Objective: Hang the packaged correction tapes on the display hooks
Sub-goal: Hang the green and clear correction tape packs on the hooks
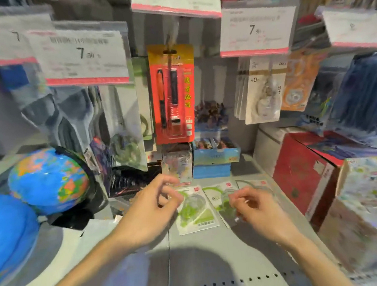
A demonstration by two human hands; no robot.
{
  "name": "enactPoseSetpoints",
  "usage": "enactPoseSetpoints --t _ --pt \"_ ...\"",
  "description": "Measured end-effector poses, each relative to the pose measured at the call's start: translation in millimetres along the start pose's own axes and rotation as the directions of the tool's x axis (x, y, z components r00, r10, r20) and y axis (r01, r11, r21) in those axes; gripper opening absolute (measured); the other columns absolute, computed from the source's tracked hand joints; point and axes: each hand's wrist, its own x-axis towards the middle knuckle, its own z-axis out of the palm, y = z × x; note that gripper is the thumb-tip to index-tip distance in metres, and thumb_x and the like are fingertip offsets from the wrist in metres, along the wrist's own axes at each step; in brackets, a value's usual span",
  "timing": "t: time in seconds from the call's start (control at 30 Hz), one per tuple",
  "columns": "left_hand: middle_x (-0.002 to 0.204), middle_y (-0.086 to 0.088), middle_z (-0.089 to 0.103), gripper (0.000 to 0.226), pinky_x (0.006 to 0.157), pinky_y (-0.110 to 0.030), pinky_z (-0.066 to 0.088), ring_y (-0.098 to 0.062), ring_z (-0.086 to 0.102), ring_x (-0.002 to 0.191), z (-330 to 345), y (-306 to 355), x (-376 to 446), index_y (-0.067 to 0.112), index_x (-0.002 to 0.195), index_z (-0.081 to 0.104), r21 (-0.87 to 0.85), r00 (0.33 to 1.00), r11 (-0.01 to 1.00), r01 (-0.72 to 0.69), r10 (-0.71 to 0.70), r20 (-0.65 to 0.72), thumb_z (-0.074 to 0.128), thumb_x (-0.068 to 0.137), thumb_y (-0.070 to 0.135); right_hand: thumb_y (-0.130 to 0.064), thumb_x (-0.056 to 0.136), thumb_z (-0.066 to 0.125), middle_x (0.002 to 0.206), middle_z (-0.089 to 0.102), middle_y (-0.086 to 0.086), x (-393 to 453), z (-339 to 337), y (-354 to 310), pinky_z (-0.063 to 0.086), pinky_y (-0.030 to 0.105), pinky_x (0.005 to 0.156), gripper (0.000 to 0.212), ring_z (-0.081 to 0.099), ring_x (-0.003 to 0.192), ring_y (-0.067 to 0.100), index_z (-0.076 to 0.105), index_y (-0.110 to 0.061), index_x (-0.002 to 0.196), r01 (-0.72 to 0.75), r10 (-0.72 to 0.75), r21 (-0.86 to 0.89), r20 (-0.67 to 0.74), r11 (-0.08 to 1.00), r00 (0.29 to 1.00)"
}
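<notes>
We are hovering left hand [150, 211] and right hand [255, 210], loosely curled, gripping nothing | three green correction-tape packs [194, 208] lying at 12 o'clock on shelf [215, 254], none hung yet

Three packaged correction tapes lie flat and face-up in a row on the grey shelf, each a white card with green print and a clear blister over a green-and-clear dispenser. The left pack [195, 208] shows most fully, long edge running away from the viewer and a small red logo at its top right corner; the middle pack [219, 199] lies just beside it, turned slightly and partly covered. The right pack [255, 183] is mostly hidden (only its top edge and red logo show), and the picture is blurred, so the print cannot be read.
</notes>
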Motion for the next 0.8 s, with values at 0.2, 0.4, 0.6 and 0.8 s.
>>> enactPoseSetpoints --t 0.2,0.4,0.6,0.8 --pt "0.123 0.007 0.061 0.044 0.097 -0.029 0.049 -0.011 0.064 0.105 43 -2 24 0.03 0.138 0.048 0.291 0.992 0.957 0.014 -0.051 0.119 0.062 0.097 0.025 -0.032 0.096 0.065 0.114 0.072 0.001 54 14 21 0.05 0.035 0.097 0.018 0.063 0.11 0.021 0.076 -0.021 0.106 0.085 -0.042 -0.431 0.108 0.898 0.993" --pt "0.153 -0.012 0.039 0.064 0.119 -0.039 0.03 -0.029 0.035 0.144 79 -12 55 0.013 0.154 0.031 0.624 0.963 0.78 0.054 -0.206 0.175 0.054 0.098 0.035 -0.052 0.098 0.052 0.139 0.06 0.003 67 5 47 0.036 0.037 0.112 0.046 0.047 0.135 0.026 0.064 -0.027 0.135 0.108 -0.01 -0.63 0.157 0.769 0.988" --pt "0.139 -0.01 0.049 0.058 0.11 -0.043 0.039 -0.029 0.044 0.132 94 -22 70 0.017 0.145 0.043 0.716 0.926 0.684 0.138 -0.346 0.152 0.057 0.096 0.044 -0.06 0.092 0.049 0.134 0.059 0.002 68 -1 57 0.041 0.041 0.107 0.053 0.049 0.13 0.025 0.063 -0.027 0.131 0.108 0.023 -0.611 0.203 0.784 0.979" --pt "0.142 -0.01 0.048 0.061 0.111 -0.041 0.038 -0.03 0.044 0.135 94 -28 71 0.015 0.146 0.041 0.686 0.952 0.715 0.134 -0.285 0.111 0.061 0.096 0.043 -0.065 0.084 0.052 0.127 0.058 -0.002 66 -7 61 0.042 0.04 0.102 0.059 0.05 0.126 0.022 0.064 -0.028 0.129 0.035 0.064 -0.542 0.162 0.84 0.985"
